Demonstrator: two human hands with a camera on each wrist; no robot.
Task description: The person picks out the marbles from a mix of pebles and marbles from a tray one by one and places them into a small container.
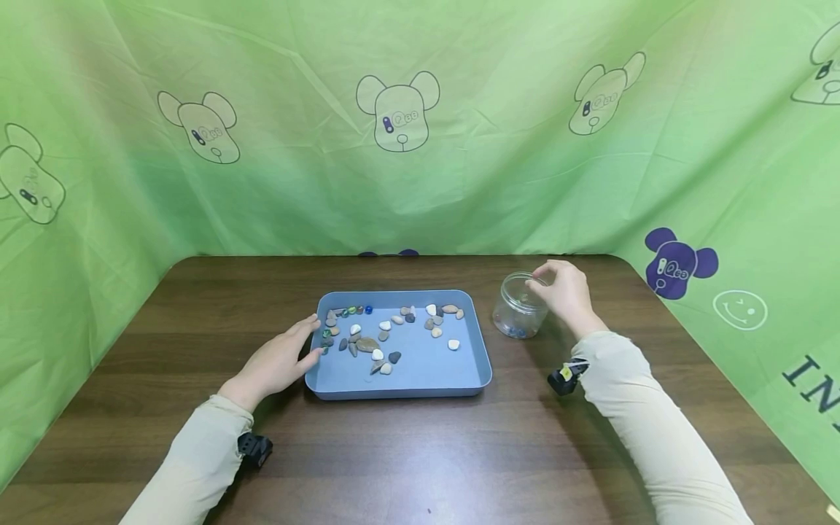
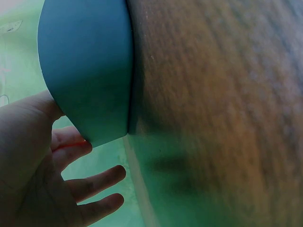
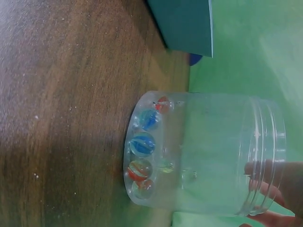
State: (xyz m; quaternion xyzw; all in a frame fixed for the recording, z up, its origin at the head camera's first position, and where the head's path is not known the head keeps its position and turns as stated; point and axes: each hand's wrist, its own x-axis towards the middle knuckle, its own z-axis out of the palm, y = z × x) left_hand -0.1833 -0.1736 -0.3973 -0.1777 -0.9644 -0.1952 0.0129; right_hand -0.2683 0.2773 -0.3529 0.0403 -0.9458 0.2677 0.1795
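Sitting upright on the dark brown wooden table point(image 1: 197, 328), toward its far right corner: a small round see-through plastic jar point(image 1: 520, 306) with a threaded rim and no lid. Holding a few shiny glass marbles point(image 3: 141, 144) at its bottom, blue, red and green swirls. Standing just right of the flat blue plastic tray point(image 1: 472, 364).

Hovering over the jar's mouth: the right hand point(image 1: 566, 294), fingers point(image 3: 267, 182) bent loosely, tips at the rim, pinching nothing that shows.

Resting spread against the tray's left edge: the left hand point(image 1: 278, 361), fingers straight.

Lying in the tray: little pebbles point(image 1: 367, 344) and a few more marbles.

Showing on the green cloth backdrop point(image 1: 499, 175): cartoon bear heads, a smiley, and the letters "IN" at the right.
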